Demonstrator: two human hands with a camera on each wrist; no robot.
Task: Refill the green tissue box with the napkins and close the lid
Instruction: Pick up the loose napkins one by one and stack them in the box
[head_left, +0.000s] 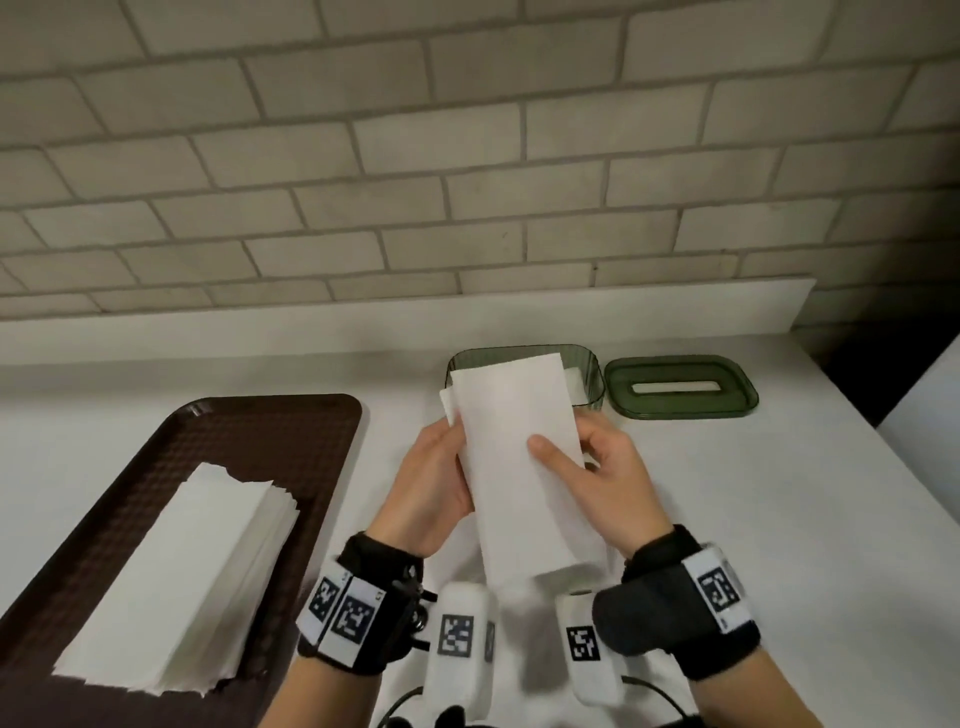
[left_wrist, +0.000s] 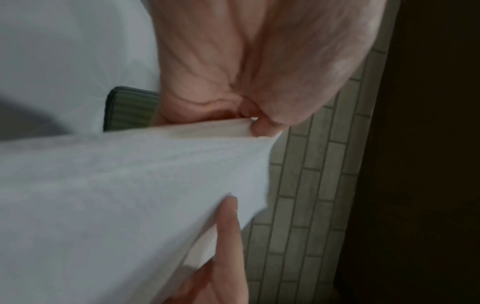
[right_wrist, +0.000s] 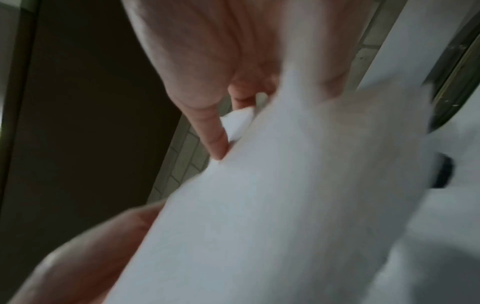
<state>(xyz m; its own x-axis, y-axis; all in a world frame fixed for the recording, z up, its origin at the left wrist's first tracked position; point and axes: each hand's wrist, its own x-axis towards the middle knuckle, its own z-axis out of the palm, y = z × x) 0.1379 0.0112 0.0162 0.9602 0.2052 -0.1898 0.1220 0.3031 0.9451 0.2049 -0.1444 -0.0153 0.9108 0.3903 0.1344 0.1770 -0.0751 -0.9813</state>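
Observation:
A stack of white napkins (head_left: 519, 457) hangs in the air between both hands, just in front of the open green tissue box (head_left: 589, 374). My left hand (head_left: 441, 467) grips its left edge, fingers underneath. My right hand (head_left: 587, 467) grips the right edge with the thumb on top. The wrist views show the napkins (left_wrist: 116, 195) (right_wrist: 298, 195) pinched between fingers and thumb. The green lid (head_left: 680, 387), with its slot, lies on the counter right of the box. Some white paper shows inside the box.
A dark brown tray (head_left: 322, 415) at the left holds another pile of white napkins (head_left: 182, 577). The white counter (head_left: 779, 519) ends at a brick wall behind and drops off at the right edge.

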